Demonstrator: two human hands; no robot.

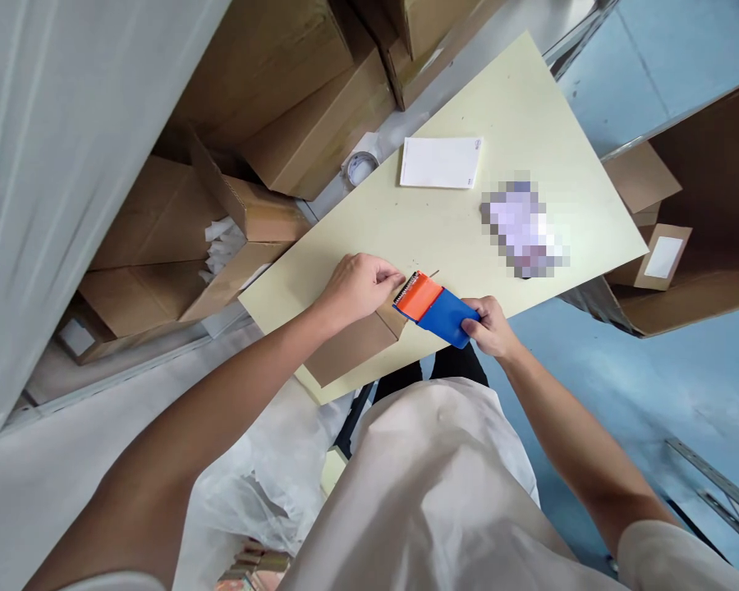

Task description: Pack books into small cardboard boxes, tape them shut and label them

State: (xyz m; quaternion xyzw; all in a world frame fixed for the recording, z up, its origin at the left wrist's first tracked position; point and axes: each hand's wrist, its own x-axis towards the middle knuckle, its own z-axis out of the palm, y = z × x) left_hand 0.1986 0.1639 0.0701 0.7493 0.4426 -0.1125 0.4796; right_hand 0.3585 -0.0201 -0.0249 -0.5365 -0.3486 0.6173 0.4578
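Note:
My right hand [488,327] grips the lower end of a flat blue plastic case [449,316], thumb on top. An orange insert [419,295] shows at the case's far end, with a row of small dark pieces [406,289] along its edge. One thin rod [433,273] sticks out beside the insert. My left hand [362,286] is just left of that edge, thumb and fingertips pinched together; whatever they hold, if anything, is too small to make out. A brown cardboard box [357,349] lies on the table under my left wrist, partly hidden by it.
The pale yellow table [566,139] carries a white pad or booklet [442,162] and a blurred-out item [520,226]. A tape roll [361,168] sits by its far edge. Open cardboard boxes [320,123] stand on the left; a large carton [714,283] is on the right.

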